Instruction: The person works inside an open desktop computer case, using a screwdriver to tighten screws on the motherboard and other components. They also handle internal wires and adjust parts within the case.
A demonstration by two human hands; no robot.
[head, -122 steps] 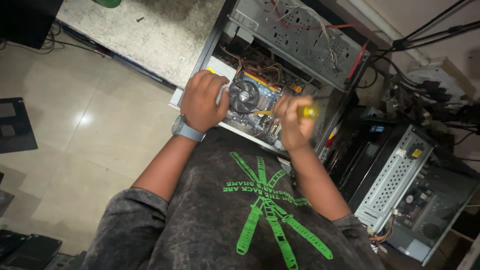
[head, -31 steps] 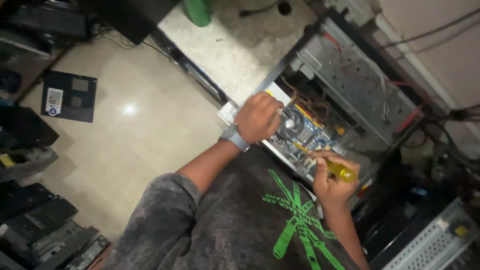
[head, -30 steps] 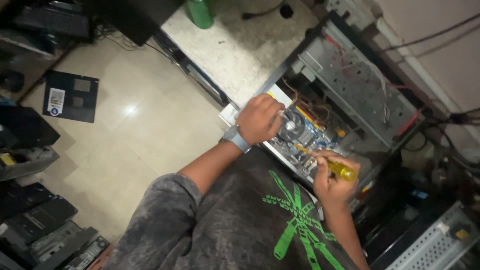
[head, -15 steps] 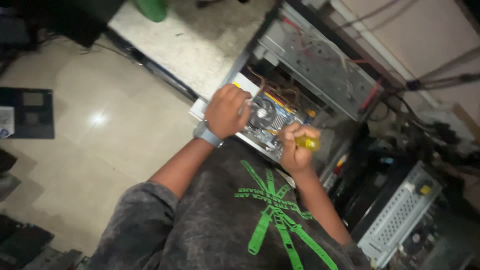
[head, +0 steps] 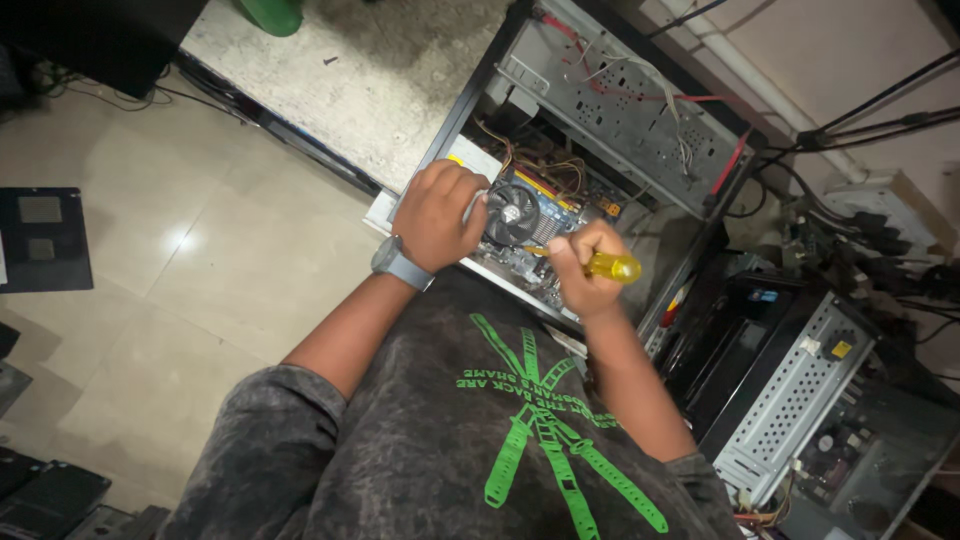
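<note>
The left hand covers the near-left corner of the motherboard, so what its fingers touch beside the cooler fan cannot be told. The right hand hides most of the screwdriver; its tip beside the fan is too small to make out. Above the fan, the green object is cut off by the top edge.

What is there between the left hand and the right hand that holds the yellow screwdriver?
In the head view, the round cooling fan on the motherboard lies between the left hand and the right hand gripping the screwdriver.
</note>
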